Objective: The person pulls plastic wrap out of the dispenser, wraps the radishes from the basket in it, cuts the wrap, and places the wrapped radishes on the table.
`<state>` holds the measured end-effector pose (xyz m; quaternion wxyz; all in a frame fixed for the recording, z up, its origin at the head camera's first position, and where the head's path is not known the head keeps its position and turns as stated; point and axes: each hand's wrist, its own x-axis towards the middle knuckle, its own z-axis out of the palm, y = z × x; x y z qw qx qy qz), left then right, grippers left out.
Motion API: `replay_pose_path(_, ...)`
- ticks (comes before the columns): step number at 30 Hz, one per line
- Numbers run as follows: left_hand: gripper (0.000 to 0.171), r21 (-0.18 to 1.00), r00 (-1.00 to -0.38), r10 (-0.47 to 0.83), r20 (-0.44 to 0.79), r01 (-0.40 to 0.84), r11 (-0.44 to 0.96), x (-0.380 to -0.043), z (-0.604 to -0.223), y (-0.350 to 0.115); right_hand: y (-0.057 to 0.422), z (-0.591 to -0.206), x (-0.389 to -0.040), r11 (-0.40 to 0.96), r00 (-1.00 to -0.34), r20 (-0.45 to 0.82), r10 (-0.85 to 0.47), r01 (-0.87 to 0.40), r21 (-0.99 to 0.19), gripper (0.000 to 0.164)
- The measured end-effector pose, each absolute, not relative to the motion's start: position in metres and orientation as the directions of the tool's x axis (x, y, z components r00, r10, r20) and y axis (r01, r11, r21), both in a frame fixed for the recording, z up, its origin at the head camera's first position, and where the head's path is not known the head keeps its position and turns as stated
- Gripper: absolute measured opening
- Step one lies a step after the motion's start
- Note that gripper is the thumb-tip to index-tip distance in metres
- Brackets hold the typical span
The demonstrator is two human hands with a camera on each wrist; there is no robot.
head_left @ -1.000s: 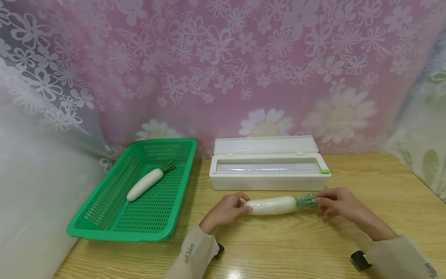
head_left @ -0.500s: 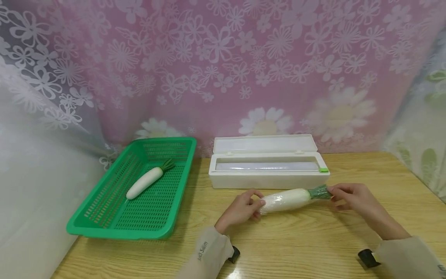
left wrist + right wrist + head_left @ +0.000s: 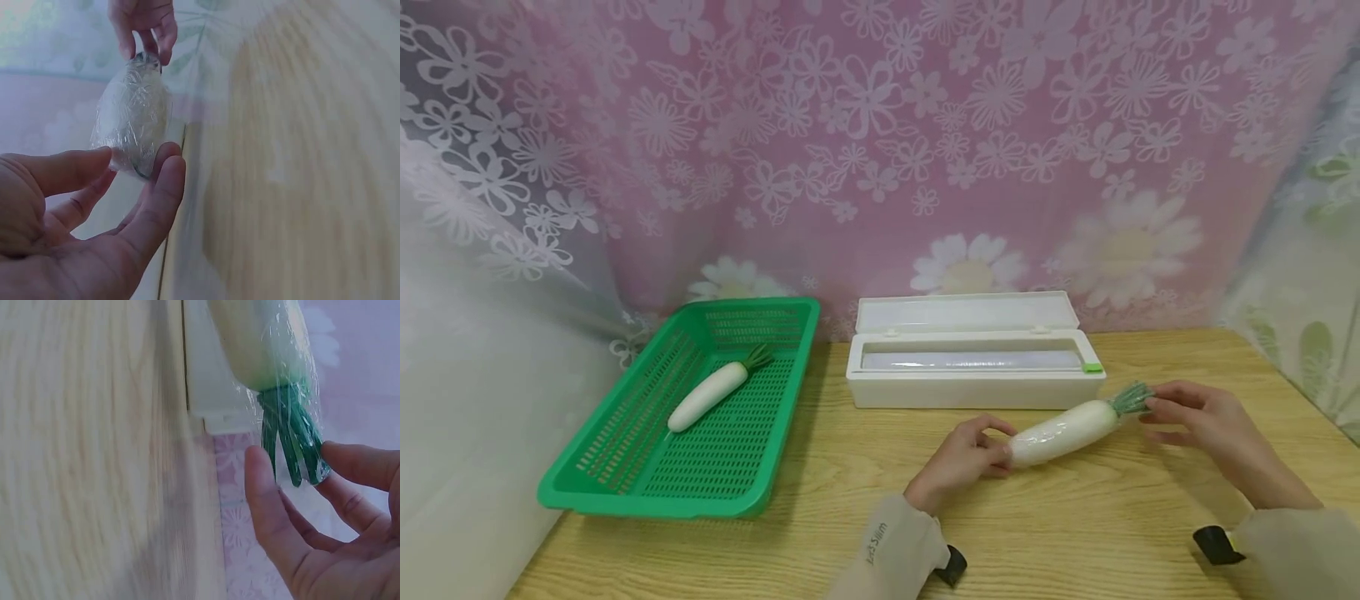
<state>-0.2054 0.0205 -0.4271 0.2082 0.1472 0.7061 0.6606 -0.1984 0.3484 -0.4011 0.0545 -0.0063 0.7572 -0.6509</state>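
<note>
One film-wrapped radish (image 3: 1063, 433) (of two) is held over the worktop (image 3: 1075, 533), left grip (image 3: 962, 458) pinching its blunt end, right grip (image 3: 1213, 429) its leaves. The second radish (image 3: 707, 397) lies in one green basket (image 3: 647, 505).

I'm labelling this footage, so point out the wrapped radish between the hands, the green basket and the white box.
Wrapped radish (image 3: 1066, 432): head view, middle of its white body.
Green basket (image 3: 655, 505): head view, near rim.
White box (image 3: 976, 393): head view, front wall.
</note>
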Motion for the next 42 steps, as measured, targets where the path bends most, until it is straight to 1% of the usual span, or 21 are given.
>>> replay_pose_path(3, 0.021, 0.994, -0.865, 0.490, -0.105, -0.076, 0.079, -0.201, -0.427, 0.032, 0.355, -0.401, -0.201, 0.075, -0.995, -0.075, -0.073, 0.069, -0.995, 0.025)
replay_pose_path(6, 0.020, 0.994, -0.865, 0.489, -0.109, -0.084, 0.073, -0.198, -0.427, 0.044, 0.360, -0.403, -0.204, 0.065, -0.995, -0.079, -0.066, 0.075, -0.995, 0.020)
replay_pose_path(7, 0.019, 0.994, -0.866, 0.488, -0.110, -0.091, 0.063, -0.197, -0.427, 0.047, 0.362, -0.404, -0.204, 0.059, -0.994, -0.092, -0.065, 0.089, -0.994, 0.024)
replay_pose_path(11, 0.021, 0.991, -0.870, 0.476, -0.127, -0.134, 0.020, -0.193, -0.428, 0.062, 0.364, -0.408, -0.207, 0.005, -0.986, -0.121, -0.114, 0.122, -0.993, 0.074)
replay_pose_path(12, 0.021, 0.990, -0.871, 0.473, -0.130, -0.142, 0.011, -0.192, -0.428, 0.066, 0.364, -0.410, -0.208, -0.023, -0.982, -0.127, -0.138, 0.132, -0.991, 0.082)
replay_pose_path(14, 0.022, 0.987, -0.872, 0.468, -0.141, -0.161, -0.001, -0.190, -0.430, 0.072, 0.362, -0.413, -0.209, -0.061, -0.975, -0.128, -0.183, 0.141, -0.988, 0.090)
replay_pose_path(16, 0.023, 0.985, -0.871, 0.468, -0.149, -0.175, -0.012, -0.189, -0.431, 0.076, 0.361, -0.415, -0.210, -0.079, -0.969, -0.129, -0.211, 0.148, -0.986, 0.094)
replay_pose_path(22, 0.024, 0.981, -0.862, 0.483, -0.151, -0.190, -0.033, -0.188, -0.434, 0.082, 0.353, -0.416, -0.211, -0.017, -0.969, -0.142, -0.203, 0.149, -0.989, 0.099)
replay_pose_path(24, 0.024, 0.981, -0.853, 0.501, -0.150, -0.190, -0.029, -0.188, -0.434, 0.083, 0.351, -0.416, -0.210, -0.023, -0.973, -0.128, -0.191, 0.134, -0.991, 0.100)
replay_pose_path(29, 0.025, 0.981, -0.815, 0.552, -0.176, -0.189, 0.034, -0.189, -0.431, 0.081, 0.352, -0.414, -0.211, -0.069, -0.984, -0.091, -0.153, 0.102, -0.992, 0.102)
replay_pose_path(32, 0.028, 0.982, -0.802, 0.567, -0.188, -0.152, 0.110, -0.189, -0.427, 0.077, 0.356, -0.409, -0.215, -0.058, -0.983, -0.100, -0.156, 0.110, -0.992, 0.101)
replay_pose_path(35, 0.029, 0.977, -0.793, 0.583, -0.178, -0.069, 0.204, -0.189, -0.422, 0.066, 0.365, -0.402, -0.220, 0.011, -0.977, -0.141, -0.158, 0.141, -0.990, 0.101)
replay_pose_path(39, 0.026, 0.945, -0.784, 0.601, -0.155, 0.061, 0.322, -0.191, -0.415, 0.042, 0.379, -0.392, -0.228, 0.212, -0.971, -0.189, -0.150, 0.155, -0.965, 0.097)
replay_pose_path(42, 0.025, 0.917, -0.787, 0.602, -0.135, 0.130, 0.377, -0.193, -0.412, 0.024, 0.392, -0.385, -0.235, 0.322, -0.970, -0.201, -0.139, 0.148, -0.935, 0.092)
